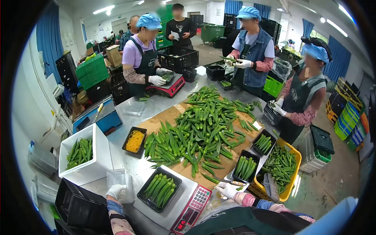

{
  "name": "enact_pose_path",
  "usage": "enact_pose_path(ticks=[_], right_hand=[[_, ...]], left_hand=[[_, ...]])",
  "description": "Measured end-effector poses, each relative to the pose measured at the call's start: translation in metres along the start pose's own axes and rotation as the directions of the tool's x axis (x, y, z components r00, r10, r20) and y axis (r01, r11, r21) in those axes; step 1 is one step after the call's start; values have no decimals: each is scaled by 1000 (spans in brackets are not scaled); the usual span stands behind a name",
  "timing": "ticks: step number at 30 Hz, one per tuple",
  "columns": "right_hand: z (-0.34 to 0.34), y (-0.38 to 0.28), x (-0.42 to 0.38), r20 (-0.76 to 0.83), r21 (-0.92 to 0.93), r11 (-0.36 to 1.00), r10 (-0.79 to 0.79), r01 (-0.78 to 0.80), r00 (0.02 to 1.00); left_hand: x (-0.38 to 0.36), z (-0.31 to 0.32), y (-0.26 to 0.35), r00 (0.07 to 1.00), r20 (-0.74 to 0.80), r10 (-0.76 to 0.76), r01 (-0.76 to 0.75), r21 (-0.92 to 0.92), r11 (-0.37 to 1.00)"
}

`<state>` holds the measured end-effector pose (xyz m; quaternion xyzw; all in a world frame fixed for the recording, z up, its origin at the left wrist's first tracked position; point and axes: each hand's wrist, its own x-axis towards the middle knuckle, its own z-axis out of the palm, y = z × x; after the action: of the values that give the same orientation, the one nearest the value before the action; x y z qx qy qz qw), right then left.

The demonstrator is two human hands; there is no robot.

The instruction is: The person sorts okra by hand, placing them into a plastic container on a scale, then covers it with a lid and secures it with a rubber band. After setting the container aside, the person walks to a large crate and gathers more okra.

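My left hand (116, 192), in a white glove, is closed on the edge of a clear plastic lid (119, 178) at the lower left. To its right, a black tray of okra (159, 189) rests on a scale with a pink keypad (199, 197) and a lit red display. My right hand (227, 190), also gloved, is just right of the scale, with its fingers loosely apart and nothing visible in them. A knife (232, 182) lies right above its fingers. Thin yellow rubber bands (214, 203) lie below it.
A large okra pile (203, 125) covers cardboard mid-table. Around it are a tray of yellow rubber bands (135, 141), a white foam box (84, 172), filled black trays (246, 167) and a yellow crate (296, 156). Co-workers (143, 58) stand across the table; one uses another red scale (172, 87).
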<state>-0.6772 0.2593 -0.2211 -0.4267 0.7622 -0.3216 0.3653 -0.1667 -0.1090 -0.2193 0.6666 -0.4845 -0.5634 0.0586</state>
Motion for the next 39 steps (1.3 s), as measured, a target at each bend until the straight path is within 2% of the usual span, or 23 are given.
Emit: enact_pose_path(ticks=[3,7,8,10,11,12,13,15,16,18,19,20,21,22,24,27,31,33,34,36,39], right_hand=[[1,8,1,33,23,995,93,-93,995],[9,28,6,-13,10,1000,-18,18,1000],[10,32,6,-15,24,1000,-6,6,1000],[6,17,1,3,49,996,79,-79,997],[-1,-2,-3,74,106,970,213,-220,974],[3,9,2,33,59,991,122,-124,992],[6,18,3,-5,10,999,30,-30,1000],[9,29,6,-16,36,999,-7,8,1000],[11,33,7,-22,51,998,-23,24,999],[12,38,9,-29,2,1000,-11,11,1000],[13,38,9,-28,-22,1000,-5,5,1000],[14,38,8,-23,28,1000,0,0,1000],[16,43,10,-40,-7,999,-38,38,998],[15,38,8,-38,-10,999,-40,40,998],[12,32,5,-36,-22,999,-32,32,999],[10,30,5,-18,-13,999,-40,40,999],[8,30,7,5,-17,1000,12,-11,1000],[9,34,8,-30,-7,998,-67,67,997],[10,37,9,-29,6,999,-45,45,999],[7,31,7,-3,64,998,23,-23,1000],[9,42,10,-16,-26,995,-95,94,995]], left_hand=[[3,1,7,996,21,-89,89,-8,996],[-12,6,30,969,45,-242,241,20,970],[-12,6,33,961,54,-270,270,15,963],[27,-11,8,928,264,-264,308,-140,941],[40,-18,0,899,366,-241,332,-210,920],[20,-6,15,938,207,-278,301,-92,949],[12,-4,15,960,178,-217,230,-58,971],[5,-2,13,987,129,-93,91,20,996],[16,-6,4,982,187,38,-55,83,995],[34,-15,-15,907,324,268,-337,181,924],[29,-9,-13,936,203,288,-337,280,899],[26,4,-11,946,79,316,-322,377,868],[21,16,-10,935,-43,351,-291,470,833],[26,25,-16,884,-184,430,-260,571,779],[33,44,-30,694,-405,595,-138,737,661],[2,61,-17,695,-465,548,-115,680,724],[-22,58,-5,734,-434,522,-175,622,764],[-29,67,-9,629,-519,579,-196,615,764],[-30,68,-9,569,-556,607,-209,616,760],[-25,69,-13,518,-625,584,-138,613,778],[-35,70,-16,456,-651,607,-66,655,753]])
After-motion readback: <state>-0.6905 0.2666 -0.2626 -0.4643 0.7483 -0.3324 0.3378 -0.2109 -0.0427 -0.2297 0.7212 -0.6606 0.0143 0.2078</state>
